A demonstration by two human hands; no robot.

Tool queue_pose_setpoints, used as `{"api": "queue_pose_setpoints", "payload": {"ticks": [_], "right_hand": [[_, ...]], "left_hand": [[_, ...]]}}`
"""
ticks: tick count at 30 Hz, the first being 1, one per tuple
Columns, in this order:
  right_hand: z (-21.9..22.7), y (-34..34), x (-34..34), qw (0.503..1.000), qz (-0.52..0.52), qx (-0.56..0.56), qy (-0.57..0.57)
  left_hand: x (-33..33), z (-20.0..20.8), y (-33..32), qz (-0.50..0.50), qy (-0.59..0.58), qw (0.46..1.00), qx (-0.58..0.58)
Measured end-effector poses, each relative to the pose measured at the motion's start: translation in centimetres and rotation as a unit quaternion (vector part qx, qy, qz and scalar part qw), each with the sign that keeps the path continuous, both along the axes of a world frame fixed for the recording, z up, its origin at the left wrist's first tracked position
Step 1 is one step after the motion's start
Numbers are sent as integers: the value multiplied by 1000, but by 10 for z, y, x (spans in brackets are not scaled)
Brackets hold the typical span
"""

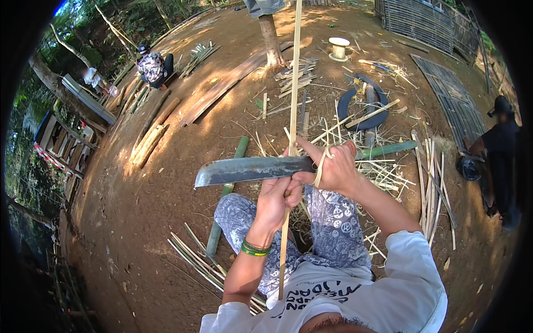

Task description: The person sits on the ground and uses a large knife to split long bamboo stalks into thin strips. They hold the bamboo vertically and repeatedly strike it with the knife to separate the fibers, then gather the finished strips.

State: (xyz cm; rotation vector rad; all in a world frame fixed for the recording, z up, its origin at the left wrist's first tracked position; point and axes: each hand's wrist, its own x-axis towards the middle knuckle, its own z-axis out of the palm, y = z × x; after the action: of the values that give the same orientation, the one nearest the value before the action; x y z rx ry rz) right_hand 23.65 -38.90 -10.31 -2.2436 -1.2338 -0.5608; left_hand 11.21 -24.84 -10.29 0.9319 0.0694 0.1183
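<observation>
The right hand (336,172) has its grip clenched round the machete (250,169). On the machete's near side, the left hand (273,201) grasps a long bamboo strip (296,72) crossing it. A green pole (240,149) lies beneath the machete.

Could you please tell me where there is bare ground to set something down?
Mostly bare brown dirt lies between the round green bamboo pole and the thick pale log on the left. It is crowded at the hands, where the long grey metal blade crosses the thin pale strip, and rightward among loose straw-coloured shavings.
</observation>
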Motion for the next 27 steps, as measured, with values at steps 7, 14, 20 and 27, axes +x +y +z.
{"api": "queue_pose_setpoints", "payload": {"ticks": [7, 14, 20, 27], "right_hand": [[17, -19, 56, 981, -176, 61, 59], [-5, -27, 24, 992, 9, 115, 44], [-12, -5, -3, 999, 10, 40, 14], [0, -2, 2, 994, 60, 50, -82]], "left_hand": [[-32, -10, -6, -35, 8, 999, 17], [-5, -7, 7, -3, 22, 999, -50], [-1, 2, -6, -21, 17, 1000, -10], [-5, 7, -8, 14, 8, 998, 53]]}}
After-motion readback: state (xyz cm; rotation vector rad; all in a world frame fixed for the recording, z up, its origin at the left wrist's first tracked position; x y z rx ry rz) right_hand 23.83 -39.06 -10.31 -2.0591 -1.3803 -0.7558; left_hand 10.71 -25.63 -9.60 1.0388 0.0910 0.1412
